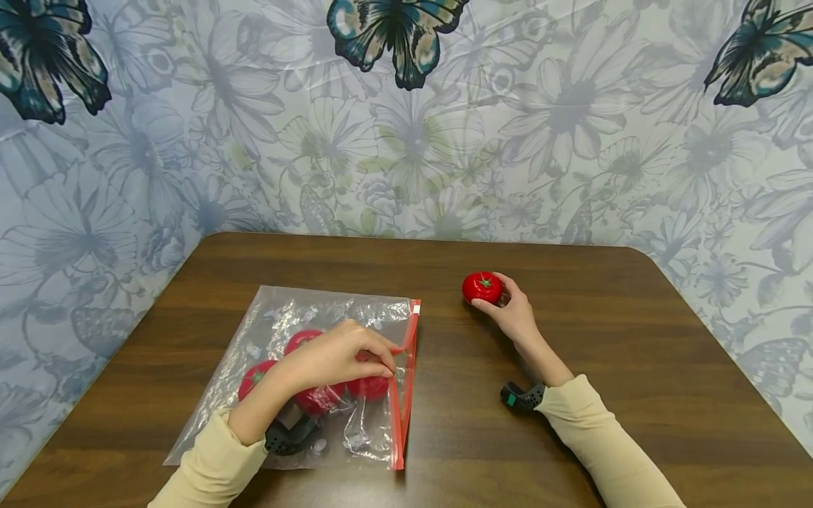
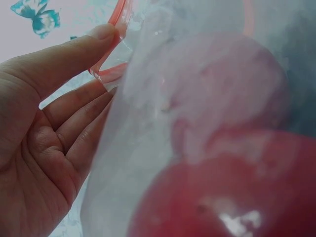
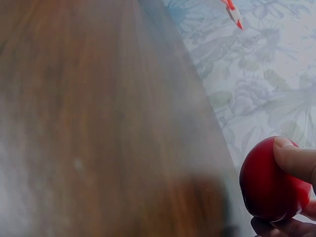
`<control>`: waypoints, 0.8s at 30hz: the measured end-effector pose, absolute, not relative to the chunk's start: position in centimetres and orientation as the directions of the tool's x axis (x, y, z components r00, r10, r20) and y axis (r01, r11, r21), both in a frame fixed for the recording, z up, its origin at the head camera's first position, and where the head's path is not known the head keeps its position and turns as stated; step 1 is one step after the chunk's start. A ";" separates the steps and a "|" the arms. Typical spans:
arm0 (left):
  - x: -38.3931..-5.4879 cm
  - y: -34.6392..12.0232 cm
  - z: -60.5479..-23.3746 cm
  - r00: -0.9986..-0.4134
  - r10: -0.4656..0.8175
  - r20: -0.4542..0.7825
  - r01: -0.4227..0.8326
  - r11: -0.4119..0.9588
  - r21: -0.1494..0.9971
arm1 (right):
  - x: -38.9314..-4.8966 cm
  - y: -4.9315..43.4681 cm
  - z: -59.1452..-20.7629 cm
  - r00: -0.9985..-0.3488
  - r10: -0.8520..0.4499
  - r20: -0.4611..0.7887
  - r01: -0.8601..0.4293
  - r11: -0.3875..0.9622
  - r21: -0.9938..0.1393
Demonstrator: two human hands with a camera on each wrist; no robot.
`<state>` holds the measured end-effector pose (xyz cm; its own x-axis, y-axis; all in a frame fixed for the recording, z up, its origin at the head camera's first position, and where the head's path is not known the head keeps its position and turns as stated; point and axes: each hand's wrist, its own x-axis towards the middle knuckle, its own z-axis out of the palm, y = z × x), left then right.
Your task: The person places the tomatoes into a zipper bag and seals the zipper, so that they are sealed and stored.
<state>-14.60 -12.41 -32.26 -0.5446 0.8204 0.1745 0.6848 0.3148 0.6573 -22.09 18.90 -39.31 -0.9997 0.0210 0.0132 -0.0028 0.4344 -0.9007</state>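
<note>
A clear zip bag (image 1: 267,317) with a red zip edge lies flat on the table, its opening toward the right. Several red tomatoes (image 1: 317,399) are inside it, seen blurred through the plastic in the left wrist view. My left hand (image 1: 339,360) reaches over the bag and pinches the red zip edge (image 2: 118,15) between thumb and fingers, with the edge spread apart there. To the right of the bag, my right hand (image 1: 517,317) holds a red tomato (image 1: 480,288) with a green star-shaped top, thumb on one side and fingers on the other.
The brown wooden table (image 1: 571,296) has rounded far corners. Behind it hangs a floral cloth (image 1: 444,155) with butterflies. A dark wrist strap (image 1: 522,396) sits on the right wrist, another (image 1: 291,436) on the left.
</note>
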 end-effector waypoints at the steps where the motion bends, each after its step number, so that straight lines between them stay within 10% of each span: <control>1: -14.6 -12.4 -32.3 -0.544 0.820 0.176 0.685 0.313 0.658 | -22.1 18.8 -39.3 -1.000 0.019 0.016 -0.006 0.435 -0.901; 24: -14.7 -12.5 -32.3 -0.531 0.822 0.205 0.706 0.296 0.643 | -21.1 17.7 -38.2 -0.998 -0.045 0.043 -0.058 0.415 -0.908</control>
<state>-14.69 -12.45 -32.27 -0.5311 0.8222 0.2047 0.7062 0.2960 0.6431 -21.06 17.74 -38.18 -0.9980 -0.0450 0.0433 -0.0581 0.4153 -0.9078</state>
